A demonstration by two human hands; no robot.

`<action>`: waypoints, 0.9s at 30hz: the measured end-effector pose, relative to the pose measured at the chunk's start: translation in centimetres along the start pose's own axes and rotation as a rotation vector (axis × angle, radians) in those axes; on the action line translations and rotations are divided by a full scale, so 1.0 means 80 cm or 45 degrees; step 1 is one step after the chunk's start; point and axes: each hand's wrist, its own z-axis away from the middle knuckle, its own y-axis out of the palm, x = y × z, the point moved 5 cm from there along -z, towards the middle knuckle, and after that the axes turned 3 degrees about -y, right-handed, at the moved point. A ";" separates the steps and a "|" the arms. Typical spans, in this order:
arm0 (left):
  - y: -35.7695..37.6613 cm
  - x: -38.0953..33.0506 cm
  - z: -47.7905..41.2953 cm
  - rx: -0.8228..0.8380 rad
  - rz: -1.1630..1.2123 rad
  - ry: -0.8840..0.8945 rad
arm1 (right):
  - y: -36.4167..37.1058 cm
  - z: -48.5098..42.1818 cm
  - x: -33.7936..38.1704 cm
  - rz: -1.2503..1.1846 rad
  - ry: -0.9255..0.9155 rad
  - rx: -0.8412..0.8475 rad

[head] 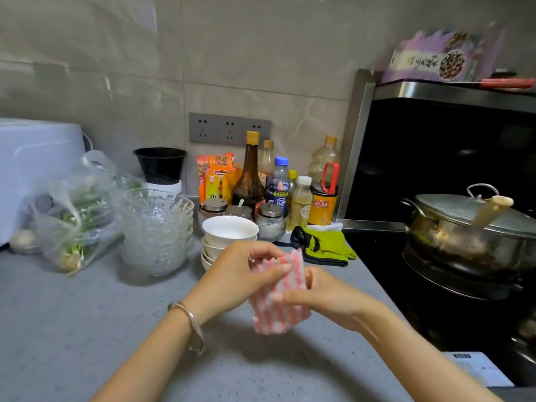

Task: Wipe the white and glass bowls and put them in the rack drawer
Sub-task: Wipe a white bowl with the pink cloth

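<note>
White bowls sit nested in a short stack toward the back of the counter, just beside a taller stack of glass bowls on their left. Both piles are within easy reach, which I take to be why they were gathered there. None is in hand. The person holds a pink-and-white cloth up off the counter, in front of the white stack. The left hand pinches its upper edge with curled fingers. The right hand pinches its right side between thumb and fingers, so the cloth hangs spread between them. That looks to me like squaring it into a pad before wiping, so the task seems barely begun. The top white bowl is nearest and the likely first pick. The rack drawer is not in view. Sauce bottles crowd close behind the bowls, and a lidded pot stands on the stove to the right, so lifting a bowl out wants care.
</note>
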 end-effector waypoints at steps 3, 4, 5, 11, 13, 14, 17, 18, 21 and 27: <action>-0.009 0.008 -0.019 -0.060 -0.003 -0.008 | 0.010 -0.020 -0.006 -0.141 0.030 -0.041; -0.016 0.016 -0.025 -0.113 -0.014 -0.024 | 0.012 -0.025 -0.008 -0.201 0.049 -0.065; -0.027 0.026 -0.031 -0.192 -0.069 -0.030 | 0.013 -0.029 -0.010 -0.263 0.074 -0.094; -0.089 0.091 -0.047 -0.239 -0.738 -0.055 | 0.001 -0.039 -0.022 -0.421 0.179 -0.211; -0.089 0.100 -0.049 -0.149 -0.812 -0.069 | 0.000 -0.041 -0.024 -0.447 0.201 -0.224; -0.087 0.104 -0.050 -0.113 -0.854 -0.075 | -0.001 -0.042 -0.025 -0.455 0.211 -0.230; -0.086 0.110 -0.055 -0.050 -0.921 -0.098 | -0.001 -0.044 -0.027 -0.450 0.224 -0.231; -0.086 0.111 -0.057 -0.035 -0.919 -0.097 | 0.000 -0.045 -0.027 -0.442 0.228 -0.228; -0.087 0.114 -0.062 0.011 -0.902 -0.100 | -0.001 -0.045 -0.031 -0.423 0.260 -0.232; -0.090 0.113 -0.067 -0.097 -0.864 -0.060 | -0.007 -0.034 -0.029 -0.471 0.273 -0.274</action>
